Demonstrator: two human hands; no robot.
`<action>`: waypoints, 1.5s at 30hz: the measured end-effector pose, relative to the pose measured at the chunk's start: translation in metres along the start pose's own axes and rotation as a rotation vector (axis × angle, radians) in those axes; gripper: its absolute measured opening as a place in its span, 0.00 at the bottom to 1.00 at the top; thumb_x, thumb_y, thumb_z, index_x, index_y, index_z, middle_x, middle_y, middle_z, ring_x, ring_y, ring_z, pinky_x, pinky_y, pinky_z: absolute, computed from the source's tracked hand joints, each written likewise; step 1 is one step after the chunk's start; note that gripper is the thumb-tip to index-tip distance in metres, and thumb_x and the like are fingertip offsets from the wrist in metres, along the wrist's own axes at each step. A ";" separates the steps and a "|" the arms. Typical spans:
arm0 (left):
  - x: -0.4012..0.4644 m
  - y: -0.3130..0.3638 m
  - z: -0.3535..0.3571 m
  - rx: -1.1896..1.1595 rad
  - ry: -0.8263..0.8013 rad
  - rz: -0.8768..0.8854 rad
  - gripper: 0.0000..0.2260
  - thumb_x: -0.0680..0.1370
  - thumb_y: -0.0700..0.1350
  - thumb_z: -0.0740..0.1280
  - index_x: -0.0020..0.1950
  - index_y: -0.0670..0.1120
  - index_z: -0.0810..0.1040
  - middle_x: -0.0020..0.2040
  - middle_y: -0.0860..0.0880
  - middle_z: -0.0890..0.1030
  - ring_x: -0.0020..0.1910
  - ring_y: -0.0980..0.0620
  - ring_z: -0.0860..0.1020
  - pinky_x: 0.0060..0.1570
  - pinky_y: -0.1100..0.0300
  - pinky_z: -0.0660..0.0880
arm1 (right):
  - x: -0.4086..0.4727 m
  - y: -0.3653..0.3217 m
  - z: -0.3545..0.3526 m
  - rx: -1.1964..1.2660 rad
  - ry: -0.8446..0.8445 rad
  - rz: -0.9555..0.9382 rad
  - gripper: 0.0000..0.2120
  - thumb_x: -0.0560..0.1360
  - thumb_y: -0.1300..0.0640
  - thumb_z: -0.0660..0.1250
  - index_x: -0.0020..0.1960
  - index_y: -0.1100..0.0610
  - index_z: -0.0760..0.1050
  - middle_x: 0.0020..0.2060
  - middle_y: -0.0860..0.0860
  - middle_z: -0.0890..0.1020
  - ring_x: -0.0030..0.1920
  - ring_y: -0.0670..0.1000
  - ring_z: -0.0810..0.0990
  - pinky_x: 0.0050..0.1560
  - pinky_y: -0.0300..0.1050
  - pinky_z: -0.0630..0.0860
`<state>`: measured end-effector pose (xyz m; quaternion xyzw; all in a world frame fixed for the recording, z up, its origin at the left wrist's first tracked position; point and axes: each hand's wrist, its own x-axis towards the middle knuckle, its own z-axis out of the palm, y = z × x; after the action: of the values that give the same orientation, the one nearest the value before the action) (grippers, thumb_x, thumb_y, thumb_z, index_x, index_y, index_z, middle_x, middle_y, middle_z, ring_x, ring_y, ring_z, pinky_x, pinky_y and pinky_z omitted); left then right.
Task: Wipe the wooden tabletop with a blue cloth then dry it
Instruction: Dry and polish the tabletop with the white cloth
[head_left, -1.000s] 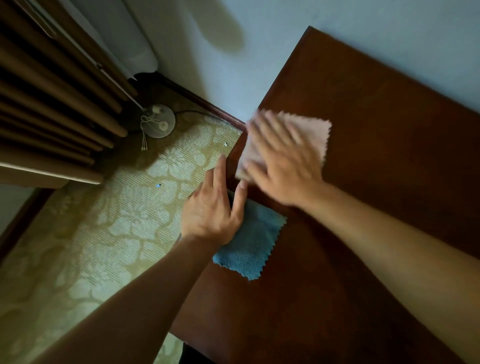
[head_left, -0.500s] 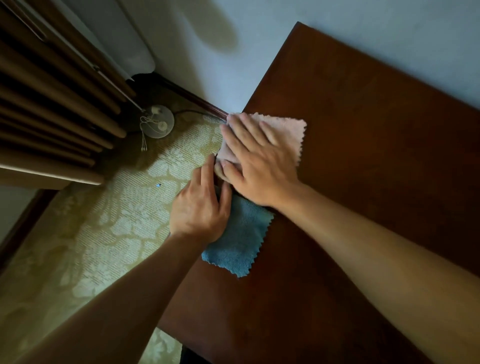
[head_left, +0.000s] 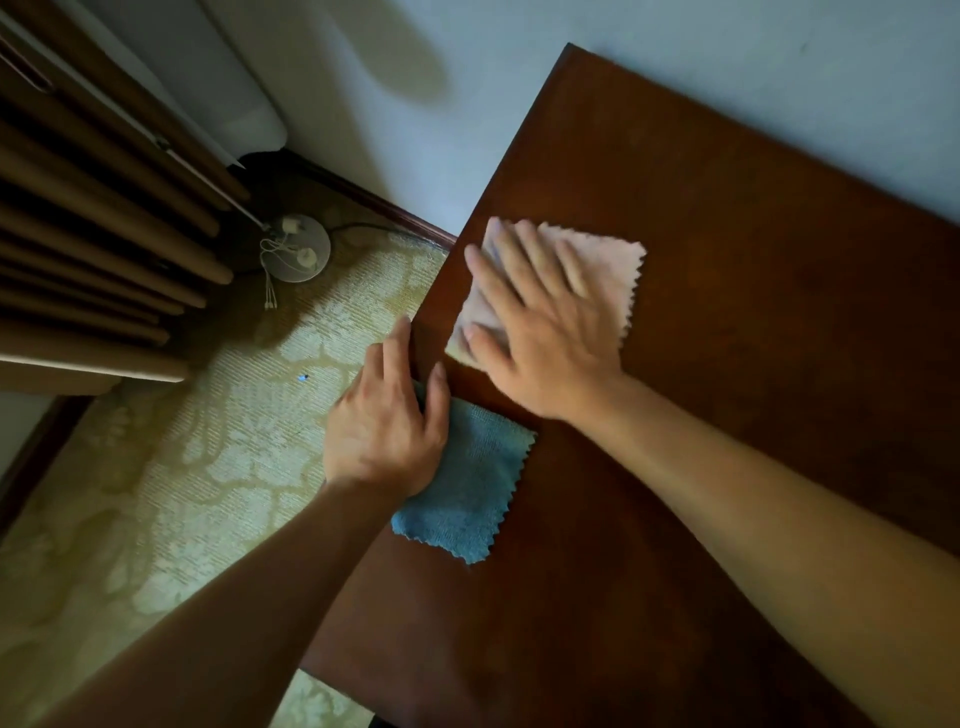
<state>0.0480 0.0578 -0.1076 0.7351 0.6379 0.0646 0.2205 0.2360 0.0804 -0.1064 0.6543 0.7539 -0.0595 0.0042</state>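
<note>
On tabletop (head_left: 727, 364): 2 cloths | left hand (head_left: 387, 431) flat on blue cloth (head_left: 467, 493) | right hand (head_left: 540, 332) spread on pink cloth (head_left: 608, 275)

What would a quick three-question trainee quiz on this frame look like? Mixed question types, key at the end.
1. True or false: the right hand presses flat on the blue cloth.
2. Which hand rests at the left edge of the wooden tabletop? A) left hand B) right hand C) neither
3. Fill in: the pink cloth lies farther from the person than the ____ cloth.

Key: 1 false, it presses on the pink cloth; 2 A; 3 blue.
</note>
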 end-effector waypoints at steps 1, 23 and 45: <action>0.000 0.000 0.000 0.000 0.002 0.000 0.27 0.82 0.62 0.51 0.78 0.49 0.59 0.63 0.46 0.75 0.51 0.42 0.81 0.48 0.47 0.78 | -0.008 -0.004 0.002 -0.002 -0.003 -0.029 0.34 0.81 0.38 0.50 0.83 0.53 0.55 0.83 0.56 0.55 0.83 0.56 0.52 0.81 0.59 0.50; 0.110 0.061 -0.002 -0.048 -0.016 0.273 0.26 0.81 0.53 0.56 0.78 0.46 0.62 0.77 0.44 0.64 0.73 0.42 0.66 0.69 0.41 0.67 | 0.021 0.050 -0.001 -0.068 0.044 -0.001 0.34 0.83 0.37 0.46 0.83 0.54 0.56 0.82 0.51 0.58 0.83 0.53 0.53 0.81 0.57 0.53; 0.110 0.063 0.011 0.050 -0.076 0.194 0.28 0.81 0.61 0.49 0.79 0.52 0.52 0.69 0.46 0.67 0.62 0.41 0.76 0.49 0.44 0.77 | 0.090 0.090 -0.021 -0.016 0.038 0.111 0.33 0.83 0.40 0.43 0.83 0.55 0.57 0.82 0.52 0.57 0.83 0.54 0.53 0.82 0.57 0.50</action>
<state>0.1295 0.1560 -0.1123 0.8005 0.5564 0.0416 0.2188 0.3137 0.1835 -0.1003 0.6959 0.7170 -0.0407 -0.0016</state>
